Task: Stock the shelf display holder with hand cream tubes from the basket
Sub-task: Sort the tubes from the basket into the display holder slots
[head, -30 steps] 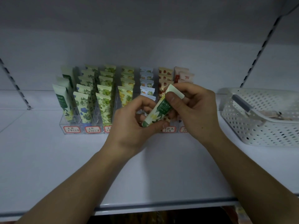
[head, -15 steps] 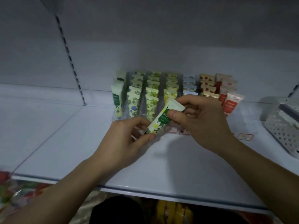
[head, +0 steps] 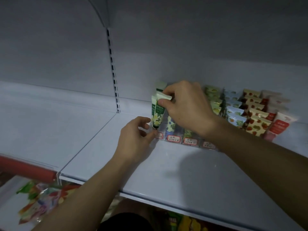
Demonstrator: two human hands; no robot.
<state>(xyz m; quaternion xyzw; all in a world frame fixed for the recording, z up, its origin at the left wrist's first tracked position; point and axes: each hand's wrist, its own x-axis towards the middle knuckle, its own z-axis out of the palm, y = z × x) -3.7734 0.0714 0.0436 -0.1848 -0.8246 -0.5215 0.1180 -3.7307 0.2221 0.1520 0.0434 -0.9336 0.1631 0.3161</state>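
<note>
R hand [head: 186, 110] pinches tube [head: 157, 112] at holder [head: 191, 141] left row.

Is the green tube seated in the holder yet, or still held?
Still held: the right hand pinches the green tube by its top end, cap down at the holder's leftmost row. Whether it's seated, cannot tell.

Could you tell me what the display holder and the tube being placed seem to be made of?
Display holder: likely clear acrylic or plastic; tubes and shelf show through its front wall. Green-and-white tube, pinched by the right hand: probably soft printed plastic, with a flat crimped top end.
</note>
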